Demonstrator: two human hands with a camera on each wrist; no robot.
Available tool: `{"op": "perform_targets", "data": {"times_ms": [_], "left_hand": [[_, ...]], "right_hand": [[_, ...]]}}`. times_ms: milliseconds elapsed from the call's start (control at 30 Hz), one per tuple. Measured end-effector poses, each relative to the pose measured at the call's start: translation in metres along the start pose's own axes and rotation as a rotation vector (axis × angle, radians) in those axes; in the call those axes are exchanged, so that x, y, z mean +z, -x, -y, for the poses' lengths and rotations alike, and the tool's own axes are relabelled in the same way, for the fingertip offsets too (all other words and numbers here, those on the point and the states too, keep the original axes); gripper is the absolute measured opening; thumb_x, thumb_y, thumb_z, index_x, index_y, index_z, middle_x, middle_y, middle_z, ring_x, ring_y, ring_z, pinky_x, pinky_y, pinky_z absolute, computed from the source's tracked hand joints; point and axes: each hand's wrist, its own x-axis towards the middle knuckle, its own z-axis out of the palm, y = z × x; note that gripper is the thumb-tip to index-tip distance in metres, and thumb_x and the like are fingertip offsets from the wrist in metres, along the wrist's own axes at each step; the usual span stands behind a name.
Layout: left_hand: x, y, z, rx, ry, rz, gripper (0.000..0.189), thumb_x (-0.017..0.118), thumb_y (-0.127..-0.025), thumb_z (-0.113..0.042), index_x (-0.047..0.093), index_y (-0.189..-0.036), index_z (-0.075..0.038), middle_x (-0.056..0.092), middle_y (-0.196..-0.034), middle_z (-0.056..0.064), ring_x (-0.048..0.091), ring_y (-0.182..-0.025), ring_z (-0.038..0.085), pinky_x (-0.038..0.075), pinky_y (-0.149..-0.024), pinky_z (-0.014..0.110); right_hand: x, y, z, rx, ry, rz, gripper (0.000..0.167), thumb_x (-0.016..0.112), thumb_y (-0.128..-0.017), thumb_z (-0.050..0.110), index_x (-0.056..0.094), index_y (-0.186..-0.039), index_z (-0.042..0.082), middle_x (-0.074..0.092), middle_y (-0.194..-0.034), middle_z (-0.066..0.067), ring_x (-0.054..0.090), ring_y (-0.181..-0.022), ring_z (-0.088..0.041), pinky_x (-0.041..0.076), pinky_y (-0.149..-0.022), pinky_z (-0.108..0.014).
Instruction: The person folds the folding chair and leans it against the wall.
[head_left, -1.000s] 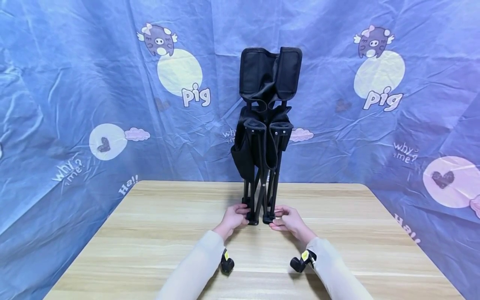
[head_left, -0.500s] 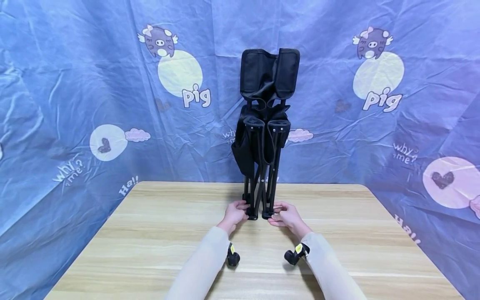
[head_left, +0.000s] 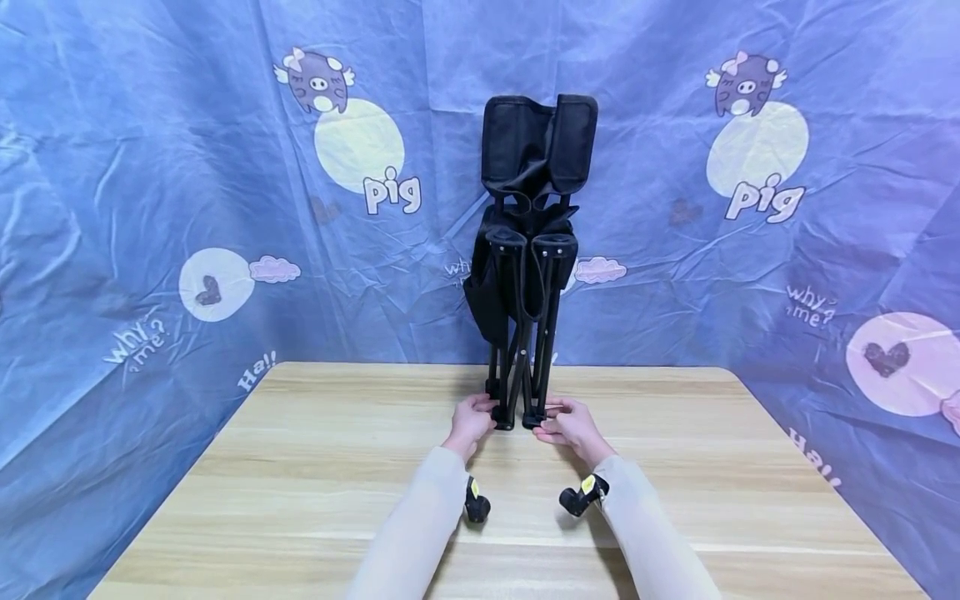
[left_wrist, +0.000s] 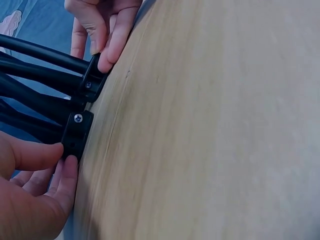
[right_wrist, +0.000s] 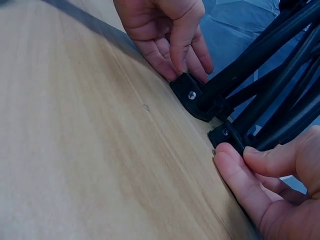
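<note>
A black folding camp chair (head_left: pixel 517 150) stands upright and folded near the back of the table, its legs bunched together. My left hand (head_left: pixel 471 422) pinches the left front foot (left_wrist: pixel 77 132) between thumb and fingers. On the other side, my right hand (head_left: pixel 573 427) pinches the right front foot (right_wrist: pixel 226 134) in the same way. Both wrist views show the two plastic feet close together on the wood, each with a screw in it. The rear feet are partly hidden behind the front legs and my fingers.
The light wooden table (head_left: pixel 337 492) spreads out around the chair. Behind it hangs a blue patterned cloth (head_left: pixel 420 317), close to the chair's back. A small black wrist camera (head_left: pixel 477 502) sticks inward from each sleeve.
Both hands and the chair have slid away from me, toward the table's back edge. The chair's right side has come slightly inward. Both hands keep their hold on the feet.
</note>
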Motion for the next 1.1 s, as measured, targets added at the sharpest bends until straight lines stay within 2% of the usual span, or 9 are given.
{"op": "perform_targets", "data": {"times_ms": [100, 200, 333, 533, 833, 967, 1100], "left_hand": [[0.003, -0.002, 0.000, 0.003, 0.010, -0.027, 0.062, 0.049, -0.074, 0.028, 0.052, -0.134, 0.012, 0.065, -0.124, 0.024, 0.063, -0.097, 0.025, 0.048, -0.058, 0.017], [0.004, -0.002, 0.000, 0.000, 0.026, -0.052, 0.061, 0.048, -0.074, 0.028, 0.052, -0.133, 0.012, 0.065, -0.123, 0.024, 0.065, -0.104, 0.032, 0.051, -0.062, 0.019], [0.007, -0.002, -0.001, 0.005, 0.033, -0.080, 0.059, 0.050, -0.075, 0.027, 0.052, -0.132, 0.013, 0.064, -0.122, 0.026, 0.064, -0.111, 0.037, 0.057, -0.075, 0.027], [0.010, -0.002, -0.002, 0.000, 0.028, -0.111, 0.057, 0.053, -0.079, 0.023, 0.051, -0.135, 0.010, 0.063, -0.125, 0.025, 0.060, -0.117, 0.036, 0.056, -0.088, 0.034], [0.011, -0.004, 0.005, -0.004, 0.165, -0.080, 0.060, 0.052, -0.082, 0.025, 0.044, -0.140, 0.011, 0.055, -0.134, 0.030, 0.053, -0.125, 0.041, 0.052, -0.096, 0.040], [0.013, -0.005, 0.007, 0.016, 0.172, -0.076, 0.065, 0.051, -0.077, 0.027, 0.043, -0.140, 0.013, 0.054, -0.135, 0.031, 0.051, -0.127, 0.042, 0.051, -0.098, 0.039], [0.014, -0.005, 0.008, 0.031, 0.157, -0.072, 0.072, 0.048, -0.071, 0.028, 0.043, -0.140, 0.013, 0.053, -0.136, 0.030, 0.050, -0.128, 0.041, 0.052, -0.096, 0.036]], "right_hand": [[0.002, -0.002, 0.001, 0.000, -0.010, -0.013, 0.053, 0.047, -0.083, -0.026, 0.041, -0.135, -0.016, 0.051, -0.109, -0.023, 0.068, -0.065, -0.021, 0.061, -0.066, -0.032], [0.004, -0.003, 0.001, 0.001, -0.020, -0.024, 0.053, 0.047, -0.083, -0.026, 0.041, -0.135, -0.016, 0.050, -0.109, -0.023, 0.068, -0.064, -0.021, 0.061, -0.065, -0.031], [0.006, -0.004, 0.001, 0.000, -0.026, -0.043, 0.053, 0.048, -0.083, -0.027, 0.041, -0.134, -0.016, 0.048, -0.110, -0.024, 0.068, -0.065, -0.022, 0.061, -0.064, -0.031], [0.009, -0.008, 0.002, -0.006, -0.045, -0.074, 0.054, 0.046, -0.083, -0.027, 0.040, -0.136, -0.016, 0.048, -0.116, -0.029, 0.067, -0.063, -0.021, 0.060, -0.063, -0.030], [0.014, -0.010, 0.003, -0.020, -0.065, -0.116, 0.054, 0.037, -0.084, -0.024, 0.040, -0.137, -0.017, 0.047, -0.122, -0.033, 0.068, -0.064, -0.020, 0.061, -0.063, -0.030], [0.013, -0.012, 0.002, -0.021, -0.078, -0.119, 0.056, 0.032, -0.083, -0.024, 0.038, -0.139, -0.016, 0.045, -0.123, -0.032, 0.068, -0.064, -0.021, 0.061, -0.064, -0.031], [0.013, -0.008, 0.003, -0.016, -0.079, -0.120, 0.057, 0.035, -0.085, -0.025, 0.036, -0.141, -0.016, 0.043, -0.128, -0.034, 0.069, -0.067, -0.021, 0.061, -0.066, -0.031]]}}
